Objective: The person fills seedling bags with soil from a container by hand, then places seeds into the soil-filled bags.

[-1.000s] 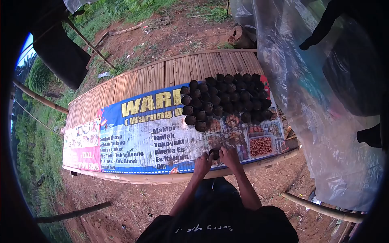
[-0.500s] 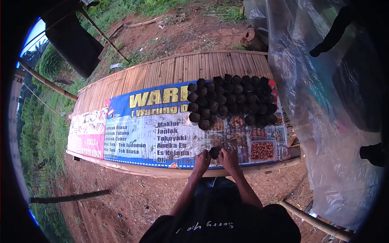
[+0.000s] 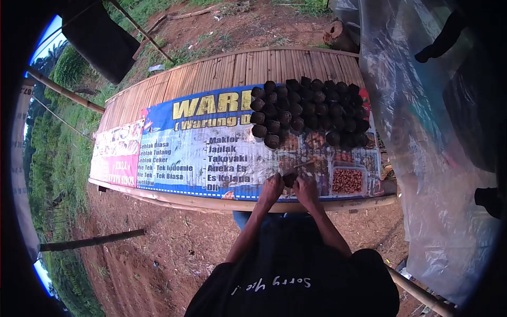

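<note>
At the front edge of the table, my left hand (image 3: pixel 271 188) and my right hand (image 3: pixel 306 188) are closed on the two sides of a small dark seedling bag (image 3: pixel 289 180). What the fingertips do on it is too small to make out. A thin stick (image 3: pixel 303 164) lies on the banner just beyond my right hand. To the right sits a clear plastic tub (image 3: pixel 332 193) holding many reddish-brown seeds (image 3: pixel 347 180). Farther back, several black soil-filled seedling bags (image 3: pixel 309 108) stand packed together in rows.
A printed banner (image 3: pixel 174 158) covers much of the bamboo-slat table (image 3: pixel 222 74). Clear plastic sheeting (image 3: pixel 401 132) hangs along the right side. Bamboo poles (image 3: pixel 66 90) stand at the left, and a cut log (image 3: pixel 338 34) lies behind the table.
The view has shifted, so the table and bags appear higher in the picture. Both hands stay at the small seedling bag, slightly changed in pose.
</note>
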The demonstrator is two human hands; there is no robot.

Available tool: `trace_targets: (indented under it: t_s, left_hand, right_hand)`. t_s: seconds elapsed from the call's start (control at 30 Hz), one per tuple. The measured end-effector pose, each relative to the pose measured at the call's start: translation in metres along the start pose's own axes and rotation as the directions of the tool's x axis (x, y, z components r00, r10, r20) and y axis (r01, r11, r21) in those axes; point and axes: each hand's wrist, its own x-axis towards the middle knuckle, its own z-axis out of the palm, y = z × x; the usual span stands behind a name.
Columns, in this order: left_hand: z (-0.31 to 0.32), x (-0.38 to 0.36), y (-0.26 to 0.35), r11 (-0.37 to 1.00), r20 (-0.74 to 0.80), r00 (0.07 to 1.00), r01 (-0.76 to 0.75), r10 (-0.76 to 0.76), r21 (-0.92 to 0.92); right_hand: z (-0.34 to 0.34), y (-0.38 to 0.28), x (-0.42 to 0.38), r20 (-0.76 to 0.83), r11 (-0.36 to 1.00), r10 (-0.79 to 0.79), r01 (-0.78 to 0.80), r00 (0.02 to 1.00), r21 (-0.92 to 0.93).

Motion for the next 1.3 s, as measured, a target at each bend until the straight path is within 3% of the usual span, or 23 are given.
trace_targets:
  t_s: [0.1,0.2,0.33,0.4,0.43,0.5,0.57,0.63,0.73,0.83,0.93,1.0,1.03,1.1,1.23,1.3]
  left_hand:
    - [0.001,0.005,0.0,1.0,0.002,1.0,-0.016,0.016,-0.012]
    - [-0.002,0.003,-0.001,0.999,0.01,1.0,-0.026,0.026,-0.028]
    - [-0.011,0.002,0.0,0.999,0.009,0.999,-0.039,0.039,-0.019]
    - [-0.007,-0.004,-0.005,1.0,0.037,0.999,0.013,-0.013,-0.004]
    - [-0.005,-0.002,-0.008,1.0,0.043,0.999,0.006,-0.005,-0.009]
    - [-0.006,-0.01,-0.011,0.976,0.114,0.99,-0.101,0.08,0.192]
    - [-0.008,-0.013,-0.01,0.974,0.178,0.983,-0.091,0.054,0.209]
    - [-0.018,-0.003,0.009,0.969,0.219,0.946,0.248,-0.24,-0.008]
    - [-0.011,0.0,-0.003,0.993,0.163,0.98,0.11,-0.114,0.035]
    - [-0.013,0.007,-0.003,0.993,0.197,0.973,0.12,-0.12,0.008]
    - [-0.023,0.011,0.005,0.999,0.081,0.997,-0.013,0.016,-0.033]
    - [-0.024,0.02,-0.002,0.998,0.11,0.993,-0.033,0.039,-0.055]
    - [-0.022,0.021,-0.007,0.996,0.142,0.988,-0.044,0.055,-0.077]
    - [-0.019,0.028,-0.015,0.997,0.168,0.983,-0.073,0.077,-0.032]
    - [-0.031,0.034,0.0,0.989,0.15,0.978,-0.142,0.145,-0.031]
    - [-0.026,0.042,-0.007,0.989,0.137,0.98,-0.143,0.147,-0.032]
  right_hand:
    - [-0.008,-0.002,0.0,-0.108,0.998,-0.036,0.03,0.993,-0.055]
    - [0.003,0.015,-0.004,-0.002,1.0,-0.011,0.01,1.0,-0.02]
    - [-0.002,0.01,-0.001,-0.042,0.996,-0.029,0.026,0.999,-0.088]
    - [-0.018,0.001,0.0,0.159,0.997,0.066,-0.058,0.985,-0.053]
    - [-0.02,0.001,0.003,0.154,0.996,0.072,-0.064,0.985,-0.06]
    - [-0.021,-0.002,0.003,0.108,0.984,0.055,-0.036,0.993,-0.176]
    - [-0.022,-0.004,0.005,0.119,0.981,0.038,-0.014,0.992,-0.196]
    - [-0.018,-0.001,0.011,0.117,0.976,0.017,0.009,0.993,-0.218]
    - [0.0,0.011,0.014,0.229,0.983,0.021,0.023,0.973,-0.184]
    - [0.002,0.014,0.013,0.236,0.969,-0.081,0.132,0.968,-0.208]
    - [-0.007,0.001,0.012,0.16,0.968,-0.079,0.114,0.984,-0.222]
    - [-0.013,-0.006,0.013,0.018,0.986,-0.076,0.077,0.997,-0.146]
    - [-0.011,-0.003,0.012,0.017,0.986,-0.07,0.071,0.997,-0.151]
    - [-0.007,0.0,0.014,0.186,0.989,0.049,-0.021,0.981,-0.149]
    - [-0.001,-0.008,0.011,0.131,0.972,0.012,0.02,0.991,-0.235]
    - [0.008,0.001,0.01,0.003,0.968,-0.032,0.032,0.999,-0.25]
